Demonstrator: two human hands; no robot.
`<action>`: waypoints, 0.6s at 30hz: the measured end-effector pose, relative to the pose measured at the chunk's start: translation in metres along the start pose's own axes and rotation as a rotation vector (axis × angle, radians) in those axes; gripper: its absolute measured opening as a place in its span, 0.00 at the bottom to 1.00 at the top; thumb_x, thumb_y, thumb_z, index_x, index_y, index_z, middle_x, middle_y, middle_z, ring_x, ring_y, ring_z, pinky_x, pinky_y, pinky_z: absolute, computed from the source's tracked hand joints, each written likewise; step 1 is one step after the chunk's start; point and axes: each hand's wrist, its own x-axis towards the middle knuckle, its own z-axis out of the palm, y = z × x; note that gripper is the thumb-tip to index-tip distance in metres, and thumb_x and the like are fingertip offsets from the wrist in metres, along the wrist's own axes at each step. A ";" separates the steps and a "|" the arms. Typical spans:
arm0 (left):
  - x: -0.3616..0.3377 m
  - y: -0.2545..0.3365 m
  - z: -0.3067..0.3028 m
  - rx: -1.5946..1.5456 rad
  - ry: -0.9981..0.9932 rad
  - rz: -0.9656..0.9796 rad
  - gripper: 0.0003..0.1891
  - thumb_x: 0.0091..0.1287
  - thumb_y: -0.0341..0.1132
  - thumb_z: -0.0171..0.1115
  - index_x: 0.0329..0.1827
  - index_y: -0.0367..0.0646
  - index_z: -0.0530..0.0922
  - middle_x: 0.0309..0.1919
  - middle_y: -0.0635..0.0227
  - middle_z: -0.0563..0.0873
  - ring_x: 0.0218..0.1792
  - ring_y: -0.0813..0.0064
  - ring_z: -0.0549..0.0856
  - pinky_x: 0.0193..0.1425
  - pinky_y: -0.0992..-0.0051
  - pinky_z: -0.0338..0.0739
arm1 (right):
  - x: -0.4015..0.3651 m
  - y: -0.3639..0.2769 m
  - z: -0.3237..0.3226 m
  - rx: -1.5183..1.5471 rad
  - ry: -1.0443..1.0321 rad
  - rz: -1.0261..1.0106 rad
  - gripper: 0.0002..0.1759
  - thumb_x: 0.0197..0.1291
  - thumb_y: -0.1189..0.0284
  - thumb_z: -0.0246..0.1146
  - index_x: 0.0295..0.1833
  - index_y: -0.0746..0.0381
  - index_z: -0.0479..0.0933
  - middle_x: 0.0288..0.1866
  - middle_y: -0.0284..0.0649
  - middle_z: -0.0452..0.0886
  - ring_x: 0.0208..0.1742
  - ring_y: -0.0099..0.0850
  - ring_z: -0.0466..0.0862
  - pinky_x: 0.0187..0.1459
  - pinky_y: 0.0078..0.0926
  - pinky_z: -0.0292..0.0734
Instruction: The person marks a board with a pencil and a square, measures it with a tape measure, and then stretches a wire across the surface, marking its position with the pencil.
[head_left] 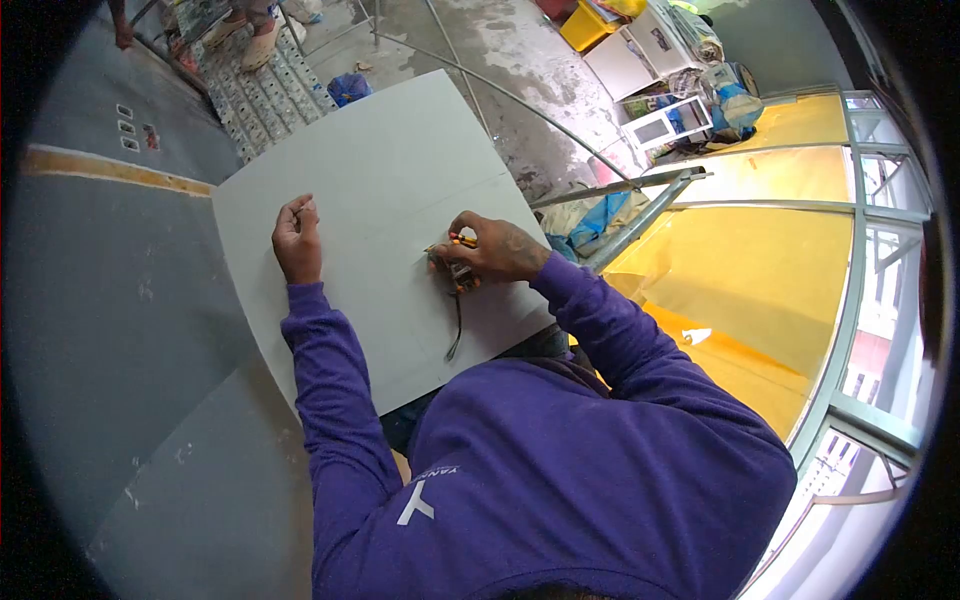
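1. Plainly, the right hand (495, 250) is closed over a small orange-and-black tool (458, 272), fingers bunched on its top and pressing it down on the grey board (390, 150). What kind of tool it is cannot be told.
2. The tool sits on the right half of the board, nearer the near edge than the far one, just near of a faint line (440, 200) that crosses the sheet.
3. The left hand (297, 240) lies on the left part of the board, curled almost into a fist. Nothing shows in it, though whether thumb and finger pinch something small cannot be told.
4. Likeliest trouble: the board slides or pivots. The left hand only rests on it lightly, so a firm push from the right hand could turn the sheet on the grey surface (120, 300) under it.
5. The right and near corners seem to overhang their support, beside a slanting metal bar (640, 185). Weight pressed there could flex or tip the sheet.
6. A slip of the tool across the smooth face would throw off the work or scratch the board. The left hand is well apart from the tool, so it looks safe.
7. The dark strap (455, 330) trails loose toward the near edge and could snag under the wrist or sleeve.
8. The tool's long axis runs near to far, leaning a little left at the far end. The strap marks its tail at the near end, so its working end, hidden beneath the fingers, probably points far, toward the line.
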 end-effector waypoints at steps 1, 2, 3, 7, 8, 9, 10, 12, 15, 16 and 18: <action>0.000 0.002 0.000 0.004 0.002 0.000 0.15 0.77 0.41 0.65 0.57 0.40 0.85 0.33 0.76 0.81 0.31 0.87 0.75 0.33 0.84 0.70 | 0.000 -0.001 -0.002 0.000 -0.008 -0.009 0.40 0.70 0.36 0.61 0.61 0.65 0.76 0.45 0.64 0.87 0.50 0.58 0.89 0.55 0.49 0.83; -0.001 0.004 0.001 0.005 0.003 0.000 0.15 0.77 0.39 0.64 0.57 0.38 0.85 0.33 0.76 0.82 0.32 0.87 0.75 0.35 0.84 0.71 | 0.004 0.010 0.004 -0.028 -0.006 -0.038 0.40 0.69 0.36 0.61 0.61 0.65 0.76 0.45 0.64 0.87 0.50 0.59 0.89 0.55 0.49 0.83; -0.002 0.008 0.002 0.005 0.005 0.000 0.14 0.77 0.38 0.64 0.56 0.36 0.84 0.33 0.76 0.82 0.32 0.87 0.76 0.37 0.83 0.72 | 0.012 0.029 0.016 -0.056 -0.004 -0.067 0.40 0.69 0.36 0.61 0.61 0.64 0.76 0.45 0.64 0.87 0.50 0.59 0.89 0.55 0.49 0.83; 0.000 0.004 0.001 -0.008 0.002 -0.007 0.15 0.77 0.41 0.65 0.56 0.40 0.86 0.32 0.77 0.80 0.29 0.88 0.73 0.33 0.84 0.70 | 0.005 0.003 0.002 -0.017 -0.021 0.083 0.41 0.68 0.34 0.62 0.61 0.63 0.77 0.45 0.65 0.87 0.50 0.59 0.89 0.54 0.50 0.83; 0.000 0.002 0.001 -0.012 -0.005 -0.015 0.14 0.77 0.40 0.64 0.55 0.38 0.85 0.33 0.76 0.81 0.31 0.87 0.75 0.36 0.83 0.72 | 0.004 0.002 0.003 -0.013 -0.022 0.091 0.40 0.68 0.34 0.62 0.61 0.62 0.77 0.45 0.64 0.88 0.50 0.59 0.89 0.54 0.50 0.83; 0.000 0.001 0.000 -0.017 -0.011 -0.022 0.14 0.77 0.39 0.63 0.55 0.36 0.85 0.34 0.76 0.83 0.33 0.86 0.77 0.40 0.82 0.74 | 0.004 0.002 0.003 -0.011 -0.023 0.097 0.40 0.68 0.35 0.62 0.61 0.62 0.77 0.45 0.64 0.88 0.50 0.59 0.89 0.54 0.50 0.83; 0.001 0.000 -0.001 -0.021 -0.014 -0.026 0.14 0.78 0.37 0.63 0.54 0.34 0.84 0.35 0.76 0.84 0.36 0.85 0.78 0.43 0.81 0.76 | 0.004 0.002 0.003 -0.009 -0.023 0.099 0.39 0.68 0.35 0.62 0.62 0.61 0.77 0.45 0.63 0.88 0.50 0.59 0.89 0.54 0.50 0.83; -0.001 -0.001 0.002 0.083 0.036 0.084 0.16 0.79 0.44 0.63 0.55 0.39 0.86 0.33 0.76 0.82 0.31 0.84 0.77 0.38 0.80 0.75 | 0.003 0.024 0.011 -0.191 0.016 -0.194 0.38 0.68 0.35 0.62 0.62 0.60 0.77 0.45 0.62 0.88 0.50 0.59 0.89 0.53 0.50 0.83; 0.001 -0.014 -0.001 0.090 0.016 0.068 0.16 0.80 0.43 0.60 0.54 0.37 0.86 0.36 0.73 0.86 0.40 0.80 0.83 0.49 0.76 0.80 | 0.007 0.011 0.008 -0.045 0.027 0.016 0.36 0.69 0.38 0.63 0.61 0.59 0.77 0.46 0.60 0.88 0.50 0.59 0.89 0.52 0.50 0.83; -0.001 -0.003 0.000 0.089 0.019 0.072 0.16 0.80 0.41 0.60 0.54 0.35 0.85 0.36 0.73 0.85 0.40 0.81 0.82 0.49 0.77 0.79 | 0.005 -0.002 0.003 -0.017 0.023 0.029 0.35 0.69 0.38 0.63 0.61 0.60 0.77 0.46 0.61 0.87 0.50 0.59 0.89 0.52 0.50 0.83; -0.001 -0.009 0.002 0.051 0.018 0.066 0.17 0.80 0.42 0.59 0.53 0.34 0.85 0.36 0.72 0.85 0.39 0.81 0.82 0.49 0.77 0.79 | 0.004 0.016 0.009 -0.039 0.026 -0.032 0.35 0.69 0.39 0.64 0.61 0.60 0.77 0.46 0.61 0.87 0.50 0.59 0.89 0.52 0.50 0.83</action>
